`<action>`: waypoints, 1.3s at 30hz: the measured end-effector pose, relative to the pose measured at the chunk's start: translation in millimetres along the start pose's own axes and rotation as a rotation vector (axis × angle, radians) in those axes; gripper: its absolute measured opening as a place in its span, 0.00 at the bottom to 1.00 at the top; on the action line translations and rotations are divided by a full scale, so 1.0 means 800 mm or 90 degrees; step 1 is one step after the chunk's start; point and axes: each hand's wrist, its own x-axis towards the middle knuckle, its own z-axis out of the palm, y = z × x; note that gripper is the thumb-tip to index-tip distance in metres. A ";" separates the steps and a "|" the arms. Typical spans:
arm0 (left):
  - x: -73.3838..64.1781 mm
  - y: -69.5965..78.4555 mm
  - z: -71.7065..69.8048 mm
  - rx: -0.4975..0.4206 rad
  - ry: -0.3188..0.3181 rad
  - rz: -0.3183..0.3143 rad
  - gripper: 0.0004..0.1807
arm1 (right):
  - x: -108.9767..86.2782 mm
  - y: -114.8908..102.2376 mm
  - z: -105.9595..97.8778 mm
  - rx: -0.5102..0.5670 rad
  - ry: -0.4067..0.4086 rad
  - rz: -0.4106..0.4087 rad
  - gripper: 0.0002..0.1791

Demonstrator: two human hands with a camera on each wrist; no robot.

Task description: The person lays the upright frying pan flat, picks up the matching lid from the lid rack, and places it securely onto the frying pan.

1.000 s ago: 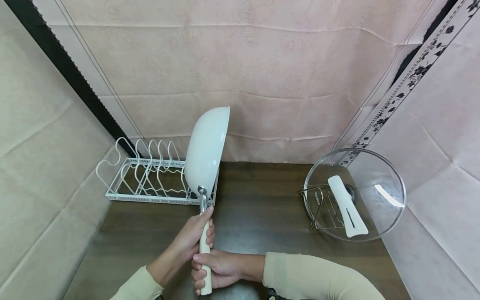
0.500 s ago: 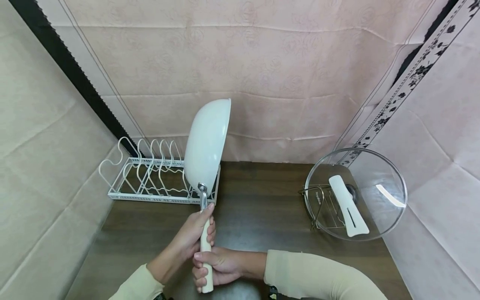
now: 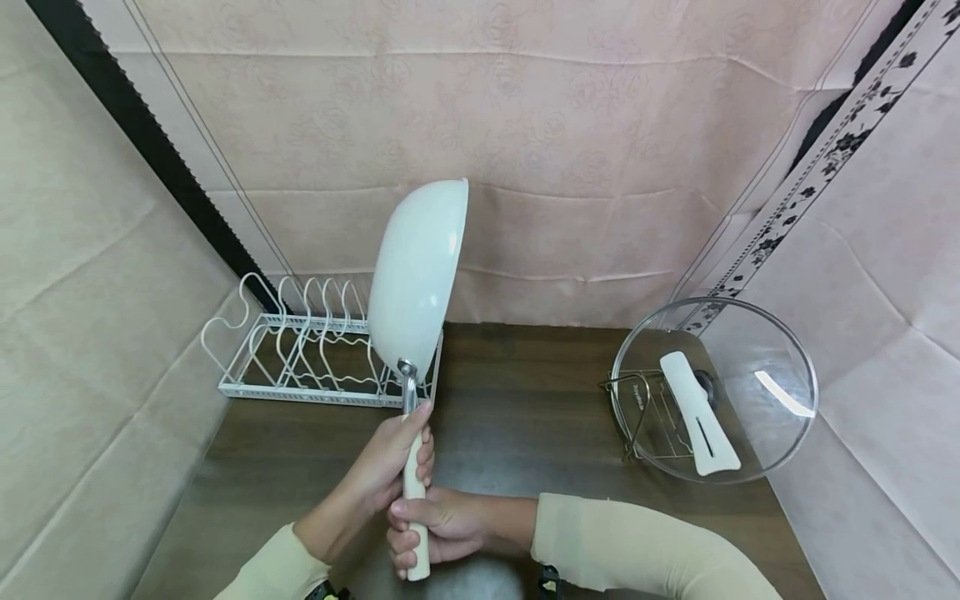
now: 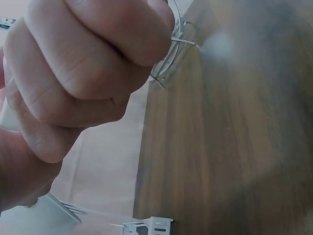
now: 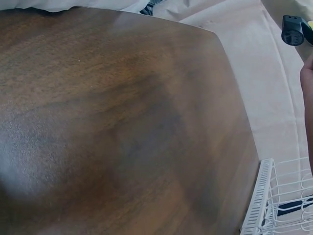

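A white deep frying pan [image 3: 416,275] is held on its side, its opening facing right, at the right end of the white dish rack [image 3: 315,396]. My left hand [image 3: 393,454] grips the upper part of its cream handle [image 3: 415,483], thumb along the top. Just below, my right hand [image 3: 435,529] grips the handle's lower end. In the left wrist view, curled fingers [image 4: 83,63] fill the upper left, with part of the pan [image 4: 36,218] beneath. The right wrist view does not show my right hand. Whether the pan touches the rack is unclear.
At the right, a glass lid [image 3: 780,350] leans on a wire stand [image 3: 637,417], with a white slotted turner [image 3: 697,417] there too. Cloth walls [image 3: 525,167] border the brown wooden table [image 3: 525,392] at the back and sides.
The pan has risen a little and shifted slightly right, both hands moving with it and keeping their grip. The rack, lid and turner shift only slightly in view.
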 end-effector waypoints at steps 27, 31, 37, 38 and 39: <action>0.007 0.032 0.031 0.033 -0.043 0.060 0.27 | -0.015 -0.032 -0.007 -0.101 0.006 -0.049 0.28; 0.010 0.035 0.037 0.036 -0.055 0.055 0.26 | -0.019 -0.036 -0.008 -0.107 0.006 -0.061 0.28; 0.013 0.039 0.046 0.044 -0.077 0.070 0.27 | -0.027 -0.042 -0.010 -0.120 0.004 -0.065 0.29; 0.013 0.040 0.048 0.046 -0.079 0.072 0.27 | -0.028 -0.043 -0.011 -0.122 0.002 -0.066 0.29; 0.014 0.040 0.050 0.049 -0.080 0.074 0.27 | -0.030 -0.044 -0.011 -0.123 0.002 -0.068 0.29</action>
